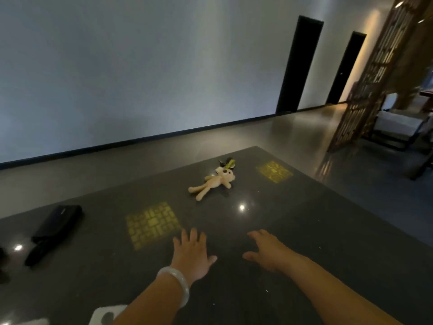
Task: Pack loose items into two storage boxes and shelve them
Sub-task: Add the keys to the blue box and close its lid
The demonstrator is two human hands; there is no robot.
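Both my hands reach out flat over the dark table (pixel 304 231), fingers spread, holding nothing.

My left hand (pixel 191 253), with a pale bangle (pixel 177 283) on its wrist, and my right hand (pixel 267 248) sit side by side, apart; I cannot tell whether they touch the surface. Well ahead of them, between the two, I see a plush toy (pixel 214 182) lying flat, with small dark items (pixel 227 161) just beyond its head. Far to my left lies a black case (pixel 55 227). Near my left forearm sits a white object (pixel 105 314).

Bare forearms; a pale translucent bangle (pixel 174 286) circles the left wrist.
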